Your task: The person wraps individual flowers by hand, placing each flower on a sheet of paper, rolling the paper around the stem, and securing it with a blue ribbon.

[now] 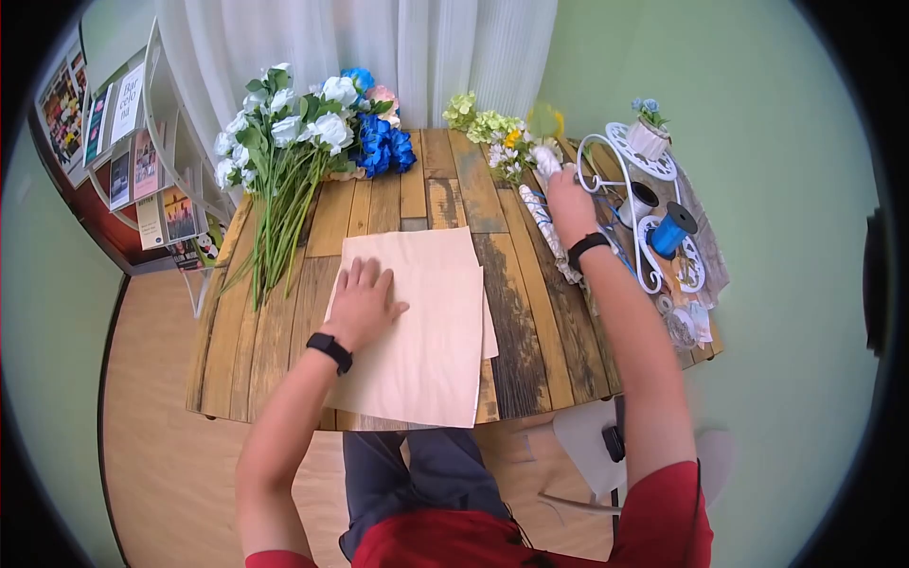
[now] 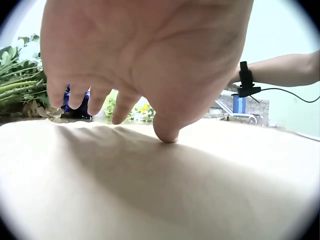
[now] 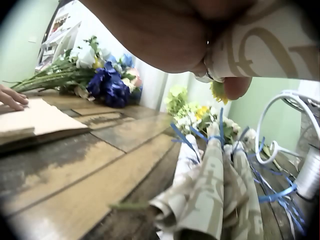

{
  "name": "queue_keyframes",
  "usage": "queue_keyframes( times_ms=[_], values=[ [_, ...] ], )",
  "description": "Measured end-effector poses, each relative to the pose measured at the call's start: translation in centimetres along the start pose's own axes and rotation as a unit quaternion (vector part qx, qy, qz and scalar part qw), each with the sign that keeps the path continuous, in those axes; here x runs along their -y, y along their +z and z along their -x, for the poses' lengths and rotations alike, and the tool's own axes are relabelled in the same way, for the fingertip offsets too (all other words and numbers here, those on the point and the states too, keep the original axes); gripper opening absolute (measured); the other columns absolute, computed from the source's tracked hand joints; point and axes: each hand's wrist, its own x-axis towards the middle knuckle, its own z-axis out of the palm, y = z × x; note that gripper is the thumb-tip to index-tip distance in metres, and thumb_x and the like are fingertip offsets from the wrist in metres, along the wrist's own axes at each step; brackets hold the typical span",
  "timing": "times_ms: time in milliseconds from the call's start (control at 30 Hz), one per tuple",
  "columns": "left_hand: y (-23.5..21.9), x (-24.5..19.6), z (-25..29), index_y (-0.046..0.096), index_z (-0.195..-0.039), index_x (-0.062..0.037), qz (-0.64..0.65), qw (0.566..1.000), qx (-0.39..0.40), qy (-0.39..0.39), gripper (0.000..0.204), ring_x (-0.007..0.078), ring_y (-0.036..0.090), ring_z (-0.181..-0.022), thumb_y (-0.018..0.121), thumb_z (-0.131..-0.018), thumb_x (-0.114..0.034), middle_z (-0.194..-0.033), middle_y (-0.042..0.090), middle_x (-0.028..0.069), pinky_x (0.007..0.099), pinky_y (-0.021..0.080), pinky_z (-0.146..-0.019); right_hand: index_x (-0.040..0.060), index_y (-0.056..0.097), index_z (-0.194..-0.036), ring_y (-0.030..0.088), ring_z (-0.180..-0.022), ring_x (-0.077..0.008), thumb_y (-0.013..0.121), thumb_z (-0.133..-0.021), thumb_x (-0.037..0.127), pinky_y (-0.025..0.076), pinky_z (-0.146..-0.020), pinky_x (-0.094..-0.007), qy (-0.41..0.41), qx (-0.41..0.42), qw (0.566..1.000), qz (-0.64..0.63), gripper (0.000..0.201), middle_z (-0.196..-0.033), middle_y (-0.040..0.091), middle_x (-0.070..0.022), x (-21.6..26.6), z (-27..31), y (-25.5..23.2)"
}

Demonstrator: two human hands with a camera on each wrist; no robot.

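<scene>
My left hand [image 1: 362,305] rests with spread fingers on a stack of pale peach paper sheets [image 1: 426,331] in the middle of the table; in the left wrist view, its thumb tip presses the top sheet. My right hand [image 1: 572,204] grips a small flower bouquet rolled in printed paper [image 3: 265,45], at the table's back right. A yellow flower [image 3: 218,91] shows beyond my fingers at its far end, blurred in the head view. Below it lie several similar paper-wrapped bouquets [image 3: 207,200] tied with blue ribbon [image 3: 221,125], their white, green and yellow blooms [image 1: 502,137] toward the back.
A long-stemmed bunch of white and blue flowers [image 1: 284,142] lies at the back left. To the right stand a white scrolled metal stand [image 1: 653,161] with a small potted plant [image 1: 650,133], a blue ribbon spool [image 1: 673,230] and clear rolls [image 1: 679,329]. A magazine rack [image 1: 142,142] is beside the table.
</scene>
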Motion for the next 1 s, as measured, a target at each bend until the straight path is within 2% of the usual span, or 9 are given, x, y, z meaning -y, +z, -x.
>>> queue_keyframes(
  times_ms=[167, 367, 533, 567, 700, 767, 800, 900, 1000],
  values=[
    [2.5, 0.9, 0.5, 0.026, -0.152, -0.005, 0.007, 1.0, 0.019, -0.01, 0.073, 0.0437, 0.018, -0.145, 0.036, -0.098, -0.055, -0.156, 0.021, 0.026, 0.0522, 0.017, -0.118, 0.0071, 0.061, -0.098, 0.068, -0.086, -0.0273, 0.055, -0.089, 0.012, 0.056, -0.069, -0.0413, -0.02, 0.097, 0.995, 0.021, 0.012, -0.103, 0.062, -0.0126, -1.9, 2.2, 8.1],
    [2.9, -0.8, -1.3, 0.027, -0.151, -0.0044, -0.008, 0.997, -0.003, -0.075, 0.071, 0.0481, 0.022, -0.142, 0.035, -0.099, -0.052, -0.154, 0.025, 0.0283, 0.0554, 0.019, -0.116, 0.0089, 0.058, -0.114, 0.061, -0.105, -0.0333, 0.058, -0.086, 0.017, 0.047, -0.086, -0.0477, 0.001, 0.15, 0.988, 0.036, 0.029, -0.116, 0.06, -0.0142, -1.6, 1.4, 3.2],
    [3.0, -0.7, -3.2, 0.03, -0.15, -0.0049, 0.014, 0.995, -0.009, -0.1, 0.072, 0.046, 0.022, -0.143, 0.039, -0.097, -0.052, -0.155, 0.026, 0.0259, 0.0573, 0.018, -0.115, 0.0055, 0.049, -0.13, 0.052, -0.117, -0.0343, 0.062, -0.078, 0.02, 0.043, -0.093, -0.0496, -0.038, -0.155, 0.986, 0.053, 0.055, -0.139, 0.045, -0.0199, 0.7, 1.2, -2.0],
    [2.7, -0.8, -3.8, 0.031, -0.15, -0.0051, 0.01, 0.993, -0.008, -0.116, 0.072, 0.0464, 0.023, -0.143, 0.038, -0.097, -0.053, -0.154, 0.027, 0.0265, 0.0559, 0.02, -0.115, 0.0055, 0.049, -0.13, 0.052, -0.117, -0.0343, 0.062, -0.078, 0.02, 0.043, -0.093, -0.0496, -0.04, -0.153, 0.986, 0.051, 0.055, -0.139, 0.045, -0.0199, 1.5, 1.4, -2.7],
    [2.7, -0.1, -6.3, 0.032, -0.149, -0.0071, 0.013, 0.987, -0.027, -0.158, 0.07, 0.0429, 0.024, -0.143, 0.038, -0.097, -0.054, -0.154, 0.028, 0.0256, 0.0545, 0.023, -0.115, -0.0072, 0.057, -0.117, 0.059, -0.109, -0.0429, 0.06, -0.08, 0.027, 0.049, -0.091, -0.0458, 0.01, 0.146, 0.95, -0.277, 0.051, -0.129, 0.054, -0.0307, 6.5, 2.3, -6.0],
    [3.7, 0.7, -7.0, 0.032, -0.149, -0.0067, -0.002, 0.979, -0.107, -0.175, 0.071, 0.0394, 0.024, -0.144, 0.04, -0.096, -0.054, -0.154, 0.029, 0.025, 0.0541, 0.025, -0.113, -0.0118, 0.063, -0.1, 0.064, -0.095, -0.046, 0.061, -0.079, 0.029, 0.052, -0.083, -0.0477, 0.059, 0.23, 0.913, -0.333, 0.046, -0.102, 0.065, -0.0316, 8.8, 3.1, -2.5],
    [3.3, 0.9, -6.6, 0.032, -0.149, -0.0067, -0.004, 0.979, -0.104, -0.173, 0.071, 0.0394, 0.024, -0.144, 0.04, -0.096, -0.054, -0.154, 0.029, 0.025, 0.0541, 0.025, -0.113, -0.0118, 0.063, -0.1, 0.064, -0.095, -0.046, 0.061, -0.079, 0.029, 0.052, -0.083, -0.0477, 0.061, 0.232, 0.912, -0.334, 0.046, -0.102, 0.065, -0.0316, 9.5, 3.8, -0.8],
    [0.5, 1.2, -4.3, 0.032, -0.146, 0.003, 0.015, 0.961, -0.084, -0.263, 0.083, 0.0397, 0.039, -0.134, 0.06, -0.087, -0.047, -0.146, 0.039, 0.0252, 0.05, 0.034, -0.108, -0.0124, 0.066, -0.079, 0.069, -0.07, -0.035, 0.068, -0.07, 0.025, 0.052, -0.064, -0.042, 0.193, 0.329, 0.762, -0.523, 0.039, -0.074, 0.066, -0.0238, 11.2, 5.4, 2.3],
    [0.4, 3.7, -2.2, 0.035, -0.142, 0.006, 0.084, 0.962, -0.055, -0.255, 0.086, 0.037, 0.051, -0.123, 0.073, -0.078, -0.038, -0.139, 0.047, 0.0256, 0.0414, 0.044, -0.099, -0.0114, 0.065, -0.078, 0.065, -0.059, -0.0253, 0.071, -0.069, 0.016, 0.049, -0.054, -0.0376, 0.183, 0.309, 0.738, -0.571, 0.029, -0.07, 0.065, -0.0156, 11.4, 5.8, 3.3]
  ],
)
